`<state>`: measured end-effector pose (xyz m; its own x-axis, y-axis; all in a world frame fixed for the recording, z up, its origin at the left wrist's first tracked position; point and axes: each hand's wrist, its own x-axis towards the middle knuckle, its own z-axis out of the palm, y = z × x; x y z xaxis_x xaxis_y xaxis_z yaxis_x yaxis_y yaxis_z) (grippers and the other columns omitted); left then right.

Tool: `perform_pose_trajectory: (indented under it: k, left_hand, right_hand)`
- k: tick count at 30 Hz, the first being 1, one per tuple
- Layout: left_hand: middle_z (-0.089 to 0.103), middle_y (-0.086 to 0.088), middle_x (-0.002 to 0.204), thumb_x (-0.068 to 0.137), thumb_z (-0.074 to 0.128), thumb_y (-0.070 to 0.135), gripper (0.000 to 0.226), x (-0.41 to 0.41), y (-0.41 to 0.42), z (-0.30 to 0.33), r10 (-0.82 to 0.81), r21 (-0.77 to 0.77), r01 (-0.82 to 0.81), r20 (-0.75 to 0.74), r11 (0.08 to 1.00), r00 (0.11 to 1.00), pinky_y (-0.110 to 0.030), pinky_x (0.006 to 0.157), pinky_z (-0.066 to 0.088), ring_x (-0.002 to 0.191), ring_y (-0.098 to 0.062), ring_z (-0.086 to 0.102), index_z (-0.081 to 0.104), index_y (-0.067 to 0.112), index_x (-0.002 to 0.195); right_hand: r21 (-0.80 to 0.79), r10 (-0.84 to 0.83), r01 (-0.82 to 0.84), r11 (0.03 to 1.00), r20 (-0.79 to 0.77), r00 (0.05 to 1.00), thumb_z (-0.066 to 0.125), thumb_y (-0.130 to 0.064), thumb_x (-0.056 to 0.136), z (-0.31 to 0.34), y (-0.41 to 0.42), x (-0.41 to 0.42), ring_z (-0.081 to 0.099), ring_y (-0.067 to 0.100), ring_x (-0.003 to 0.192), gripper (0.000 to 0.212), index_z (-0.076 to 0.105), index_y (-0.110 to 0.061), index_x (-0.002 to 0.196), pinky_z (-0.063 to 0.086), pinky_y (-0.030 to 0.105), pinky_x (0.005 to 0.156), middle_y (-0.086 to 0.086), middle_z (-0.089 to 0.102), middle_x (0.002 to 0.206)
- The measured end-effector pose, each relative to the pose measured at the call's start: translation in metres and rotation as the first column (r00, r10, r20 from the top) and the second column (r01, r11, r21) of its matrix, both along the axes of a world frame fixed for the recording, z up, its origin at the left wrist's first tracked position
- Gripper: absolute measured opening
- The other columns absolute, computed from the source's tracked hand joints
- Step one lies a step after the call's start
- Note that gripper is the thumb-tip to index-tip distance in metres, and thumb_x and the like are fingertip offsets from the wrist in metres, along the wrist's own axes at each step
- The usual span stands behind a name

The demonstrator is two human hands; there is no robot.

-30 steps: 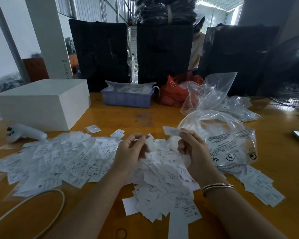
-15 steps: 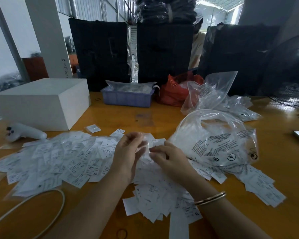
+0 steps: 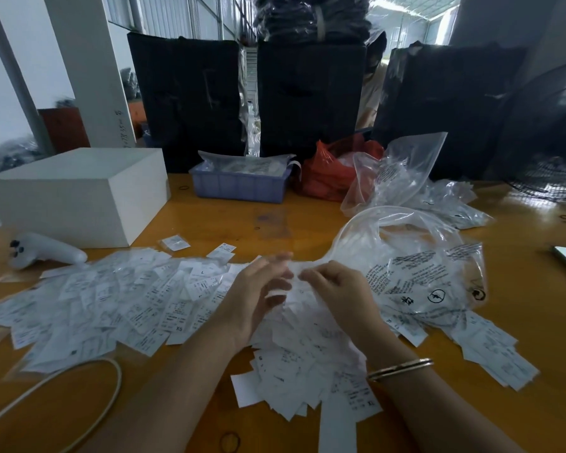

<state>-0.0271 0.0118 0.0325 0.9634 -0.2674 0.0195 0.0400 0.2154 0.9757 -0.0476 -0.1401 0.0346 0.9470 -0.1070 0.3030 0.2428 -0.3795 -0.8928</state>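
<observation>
Two: left hand (image 3: 254,300) faces right hand (image 3: 339,289) (fingers (image 3: 307,275) curled).

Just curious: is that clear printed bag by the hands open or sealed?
Open: the clear bag shows its rim arched in a wide loop.

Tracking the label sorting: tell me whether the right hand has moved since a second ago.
Yes. Against the blue crate, the right hand has shifted left and nearer the person, closing on the left hand.

Bare table (image 3: 229,223) before white box (image 3: 79,194)
</observation>
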Motion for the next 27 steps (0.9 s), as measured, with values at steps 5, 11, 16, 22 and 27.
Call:
perform_pose_trajectory:
  k: [5, 11, 16, 22, 27]
  left_hand:
    - [0.071, 0.007, 0.071, 0.082, 0.070, 0.027, 0.008, 0.002, -0.002, -0.003, 0.226, 0.049, -0.225, -0.018, 0.973, 0.974, -0.016, 0.058, 0.049, 0.064, -0.002, 0.065, 0.074, 0.020, 0.079]
    - [0.072, 0.005, 0.073, 0.061, 0.072, 0.042, 0.026, 0.004, 0.004, 0.002, 0.299, -0.060, -0.300, -0.030, 0.952, 0.954, -0.022, 0.064, 0.049, 0.065, -0.003, 0.066, 0.072, 0.020, 0.075]
    - [0.073, 0.006, 0.073, 0.057, 0.074, 0.039, 0.014, 0.004, 0.004, 0.001, 0.295, -0.095, -0.296, -0.016, 0.951, 0.955, -0.024, 0.068, 0.048, 0.066, -0.002, 0.067, 0.076, 0.029, 0.067]
    - [0.073, 0.007, 0.076, 0.067, 0.073, 0.038, 0.012, 0.004, 0.005, 0.000, 0.278, -0.056, -0.275, 0.070, 0.960, 0.958, -0.023, 0.070, 0.048, 0.071, -0.002, 0.067, 0.075, 0.028, 0.072]
    - [0.074, 0.008, 0.080, 0.082, 0.069, 0.028, 0.005, 0.006, 0.007, -0.001, 0.288, 0.039, -0.298, 0.171, 0.954, 0.942, -0.017, 0.065, 0.048, 0.074, -0.001, 0.067, 0.072, 0.028, 0.078]
  right_hand:
    - [-0.078, 0.091, -0.086, 0.993, 0.062, 0.994, 0.052, -0.009, 0.093, 0.000, 0.000, -0.001, 0.050, -0.018, 0.085, 0.026, 0.059, -0.033, 0.100, 0.039, 0.003, 0.072, -0.019, 0.058, 0.097]
    - [0.328, 0.002, -0.019, 0.945, 0.053, 0.999, 0.063, -0.011, 0.088, 0.008, -0.008, -0.001, 0.061, -0.003, 0.062, 0.026, 0.057, -0.030, 0.104, 0.044, 0.011, 0.051, -0.009, 0.070, 0.083]
    - [0.312, 0.008, -0.022, 0.950, 0.045, 0.999, 0.060, -0.021, 0.090, 0.011, -0.007, -0.004, 0.047, 0.001, 0.051, 0.022, 0.072, -0.036, 0.080, 0.038, 0.016, 0.046, -0.007, 0.064, 0.065]
    - [0.291, 0.107, -0.090, 0.952, -0.042, 0.993, 0.060, -0.020, 0.090, 0.010, -0.006, -0.005, 0.040, 0.008, 0.048, 0.020, 0.074, -0.026, 0.077, 0.030, 0.020, 0.043, -0.003, 0.054, 0.055]
    - [0.363, 0.113, -0.074, 0.929, -0.088, 0.990, 0.060, -0.017, 0.090, 0.010, -0.010, -0.002, 0.042, 0.009, 0.047, 0.024, 0.075, -0.024, 0.072, 0.031, 0.019, 0.042, 0.002, 0.056, 0.058]
